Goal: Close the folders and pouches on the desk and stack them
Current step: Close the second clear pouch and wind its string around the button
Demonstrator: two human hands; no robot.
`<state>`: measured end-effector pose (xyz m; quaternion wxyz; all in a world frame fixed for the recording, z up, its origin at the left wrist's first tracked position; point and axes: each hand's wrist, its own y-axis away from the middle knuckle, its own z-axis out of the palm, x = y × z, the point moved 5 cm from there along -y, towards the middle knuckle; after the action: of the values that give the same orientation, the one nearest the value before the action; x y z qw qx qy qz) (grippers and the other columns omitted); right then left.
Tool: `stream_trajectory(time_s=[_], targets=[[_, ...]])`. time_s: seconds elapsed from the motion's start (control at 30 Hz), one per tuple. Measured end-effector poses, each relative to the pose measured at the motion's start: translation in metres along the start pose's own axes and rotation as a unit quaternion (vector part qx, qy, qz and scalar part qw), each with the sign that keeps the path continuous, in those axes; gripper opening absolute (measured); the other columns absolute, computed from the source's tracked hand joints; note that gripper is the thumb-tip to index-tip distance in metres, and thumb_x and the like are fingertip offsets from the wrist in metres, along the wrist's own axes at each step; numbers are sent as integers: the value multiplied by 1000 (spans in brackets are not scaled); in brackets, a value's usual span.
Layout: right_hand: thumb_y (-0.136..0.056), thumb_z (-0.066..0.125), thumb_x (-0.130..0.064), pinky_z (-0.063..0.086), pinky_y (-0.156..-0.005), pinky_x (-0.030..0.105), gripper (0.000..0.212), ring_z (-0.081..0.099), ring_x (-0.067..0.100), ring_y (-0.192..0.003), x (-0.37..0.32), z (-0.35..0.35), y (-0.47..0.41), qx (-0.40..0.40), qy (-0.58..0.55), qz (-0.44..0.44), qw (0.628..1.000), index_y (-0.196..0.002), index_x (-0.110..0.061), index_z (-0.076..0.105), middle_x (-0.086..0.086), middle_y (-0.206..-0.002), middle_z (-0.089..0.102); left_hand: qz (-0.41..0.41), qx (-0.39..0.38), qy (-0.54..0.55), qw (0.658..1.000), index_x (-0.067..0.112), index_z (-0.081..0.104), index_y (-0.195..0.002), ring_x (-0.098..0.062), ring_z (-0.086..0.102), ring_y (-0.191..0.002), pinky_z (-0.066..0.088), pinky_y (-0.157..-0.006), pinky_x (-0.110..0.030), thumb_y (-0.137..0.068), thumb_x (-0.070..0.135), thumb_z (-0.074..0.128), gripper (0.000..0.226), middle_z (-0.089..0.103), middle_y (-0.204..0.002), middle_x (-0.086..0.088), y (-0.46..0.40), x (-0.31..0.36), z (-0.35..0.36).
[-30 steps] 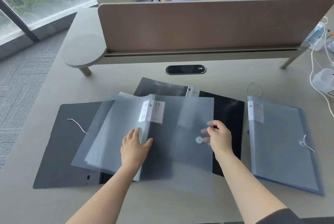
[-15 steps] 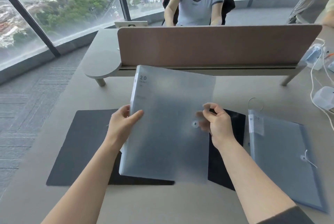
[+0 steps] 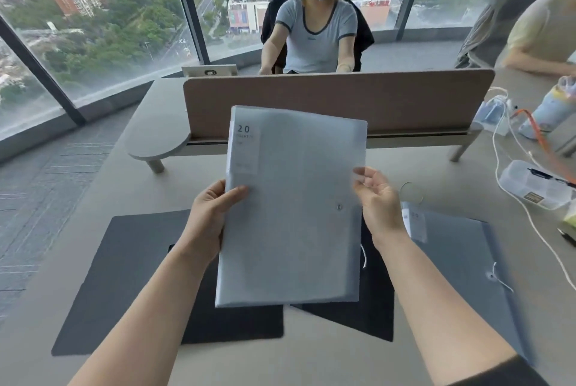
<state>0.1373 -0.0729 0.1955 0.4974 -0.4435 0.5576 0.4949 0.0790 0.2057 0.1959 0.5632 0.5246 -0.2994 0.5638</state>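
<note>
A closed translucent grey folder (image 3: 293, 208) marked "20" is held up off the desk, tilted toward me. My left hand (image 3: 212, 217) grips its left edge with the thumb on the front cover. My right hand (image 3: 378, 198) is at the right edge, fingers curled loosely beside the button clasp; I cannot tell whether it touches the cover. Beneath lies an open black folder (image 3: 131, 276) spread flat, partly hidden. A closed blue-grey pouch (image 3: 461, 270) with a string clasp lies on the desk to the right.
A brown divider panel (image 3: 343, 98) crosses the desk behind the folders. A person sits beyond it, another at the far right. White cables and a clear plastic box (image 3: 530, 183) sit at the right edge. The floor drops off to the left.
The grey folder was closed flat on the desk, then lifted and raised higher toward me. My right hand's fingers have come off the clasp and opened slightly.
</note>
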Motion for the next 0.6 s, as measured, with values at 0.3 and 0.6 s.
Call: stream_trajectory(time_s=[0.3, 0.6], targets=[[-95, 46, -5, 54, -65, 24, 34, 71, 16, -72, 72, -36, 8, -43, 35, 136, 989, -120, -24, 58, 4, -97, 76, -112, -1, -1, 994, 9, 73, -104, -33, 71, -79, 59, -76, -46, -86, 12, 71, 18, 75, -100, -18, -20, -88, 15], [-96, 48, -9, 53, -85, 35, 24, 69, 24, -100, 148, -59, 8, -90, 115, 232, 962, -107, -17, 68, 4, -108, 74, -196, 49, -26, 979, 12, 73, -92, -33, 69, -71, 59, -76, -54, -85, 10, 71, 8, 74, -90, -19, -36, -162, 5]])
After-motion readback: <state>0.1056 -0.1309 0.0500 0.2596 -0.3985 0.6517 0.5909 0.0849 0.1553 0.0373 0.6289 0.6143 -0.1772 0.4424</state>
